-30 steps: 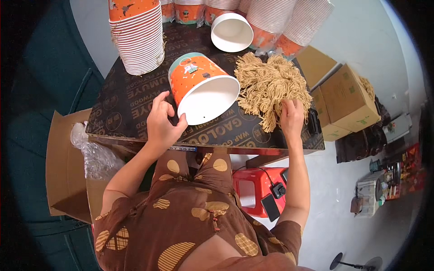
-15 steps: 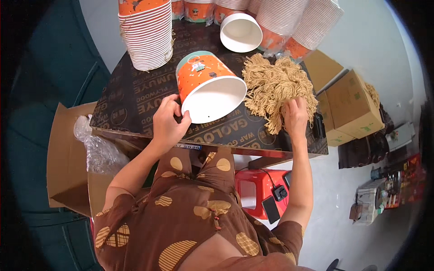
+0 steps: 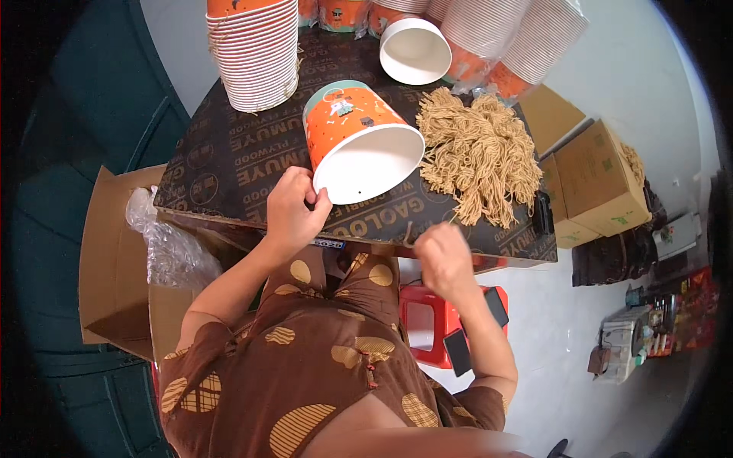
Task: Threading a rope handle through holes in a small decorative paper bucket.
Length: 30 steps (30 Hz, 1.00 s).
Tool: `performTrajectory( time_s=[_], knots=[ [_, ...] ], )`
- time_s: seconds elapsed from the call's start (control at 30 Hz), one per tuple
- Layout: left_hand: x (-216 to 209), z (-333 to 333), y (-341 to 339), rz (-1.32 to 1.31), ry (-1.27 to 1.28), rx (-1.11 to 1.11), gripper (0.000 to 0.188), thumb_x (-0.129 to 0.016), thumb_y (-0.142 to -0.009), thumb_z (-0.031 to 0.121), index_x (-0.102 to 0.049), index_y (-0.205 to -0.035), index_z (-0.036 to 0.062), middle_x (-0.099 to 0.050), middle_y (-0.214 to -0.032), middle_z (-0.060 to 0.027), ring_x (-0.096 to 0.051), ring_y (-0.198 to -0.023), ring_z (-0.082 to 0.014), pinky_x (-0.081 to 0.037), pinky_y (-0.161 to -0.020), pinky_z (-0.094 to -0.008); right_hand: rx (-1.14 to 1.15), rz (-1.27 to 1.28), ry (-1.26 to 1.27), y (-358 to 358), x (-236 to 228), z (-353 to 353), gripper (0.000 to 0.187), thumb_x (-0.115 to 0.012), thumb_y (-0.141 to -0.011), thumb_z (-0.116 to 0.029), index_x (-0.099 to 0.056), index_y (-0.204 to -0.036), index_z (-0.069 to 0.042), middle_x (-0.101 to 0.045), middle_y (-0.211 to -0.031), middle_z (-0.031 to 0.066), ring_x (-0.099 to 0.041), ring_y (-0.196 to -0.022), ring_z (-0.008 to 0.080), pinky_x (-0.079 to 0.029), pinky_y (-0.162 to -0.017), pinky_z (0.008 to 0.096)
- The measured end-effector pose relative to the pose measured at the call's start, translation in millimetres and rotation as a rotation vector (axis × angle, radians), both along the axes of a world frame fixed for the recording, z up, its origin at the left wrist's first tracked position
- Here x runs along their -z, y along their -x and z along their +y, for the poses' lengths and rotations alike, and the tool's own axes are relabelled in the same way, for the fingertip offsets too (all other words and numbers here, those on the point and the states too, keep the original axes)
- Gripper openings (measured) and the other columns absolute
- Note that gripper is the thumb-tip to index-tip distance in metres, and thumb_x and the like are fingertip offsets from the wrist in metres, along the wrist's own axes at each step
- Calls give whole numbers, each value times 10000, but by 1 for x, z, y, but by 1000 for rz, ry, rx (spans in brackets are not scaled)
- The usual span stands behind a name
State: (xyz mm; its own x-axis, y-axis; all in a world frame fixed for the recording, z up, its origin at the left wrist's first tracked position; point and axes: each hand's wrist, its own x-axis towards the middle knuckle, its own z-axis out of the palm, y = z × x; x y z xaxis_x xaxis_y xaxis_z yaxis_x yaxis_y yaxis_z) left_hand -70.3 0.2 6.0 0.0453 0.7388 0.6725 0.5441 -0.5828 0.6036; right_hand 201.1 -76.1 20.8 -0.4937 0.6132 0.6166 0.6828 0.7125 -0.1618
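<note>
An orange paper bucket with a green base lies on its side on the dark table, its white mouth facing me. A small dark hole shows near its rim. My left hand pinches the rim at the lower left. My right hand is closed and smeared by motion, low at the table's front edge. A short blurred end of tan cord sticks out beside its fingers. Behind that hand a heap of tan twisted cords lies on the table, apart from the bucket.
A tall stack of nested buckets stands at the back left. A white-mouthed bucket and more wrapped stacks fill the back. Cardboard boxes stand right; an open carton stands left. A red stool holds phones.
My right hand has left the cord heap and moved left and toward me, with a bit of cord. The left hand still grips the bucket's rim. The view has shifted slightly.
</note>
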Motion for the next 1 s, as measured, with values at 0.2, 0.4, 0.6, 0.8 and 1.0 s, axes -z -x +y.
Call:
performTrajectory(
  time_s=[0.2,0.4,0.6,0.8,1.0],
  knots=[
    [6,-4,-3,-17,24,4,279,-694,-746,34,-430,-657,32,-475,-670,-98,-502,-575,-298,-393,-518,-391,-120,90,341,52,17,-33,92,-636,-819,-31,-544,-821,-35,-546,-722,131,-580,-640,325,-477,-566,416],
    [3,0,-4,-13,77,-59,287,-670,-773,57,-427,-623,25,-457,-589,-122,-492,-508,-310,-386,-492,-409,-259,183,521,74,36,-39,87,-659,-864,-106,-616,-860,-31,-636,-775,137,-642,-698,323,-508,-598,400],
    [1,-6,-3,-155,161,-22,198,-607,-820,63,-535,-653,-17,-517,-572,-146,-546,-488,-263,-412,-492,-379,276,553,494,66,6,-33,59,-639,-890,-77,-627,-880,-19,-648,-726,117,-669,-647,213,-509,-581,323],
    [-52,-18,3,-530,506,193,260,-537,-881,95,-611,-668,-35,-562,-544,-34,-521,-467,-77,-414,-442,-255,401,730,422,49,9,-33,143,-607,-904,-59,-587,-1030,6,-560,-665,48,-533,-581,107,-446,-560,262],
    [-76,-11,15,-559,692,372,288,-535,-885,107,-617,-646,-32,-577,-546,-45,-509,-435,-75,-410,-415,-222,364,873,435,35,14,-30,165,-539,-972,-121,-591,-1055,12,-580,-754,17,-511,-648,75,-445,-601,237]
  ],
)
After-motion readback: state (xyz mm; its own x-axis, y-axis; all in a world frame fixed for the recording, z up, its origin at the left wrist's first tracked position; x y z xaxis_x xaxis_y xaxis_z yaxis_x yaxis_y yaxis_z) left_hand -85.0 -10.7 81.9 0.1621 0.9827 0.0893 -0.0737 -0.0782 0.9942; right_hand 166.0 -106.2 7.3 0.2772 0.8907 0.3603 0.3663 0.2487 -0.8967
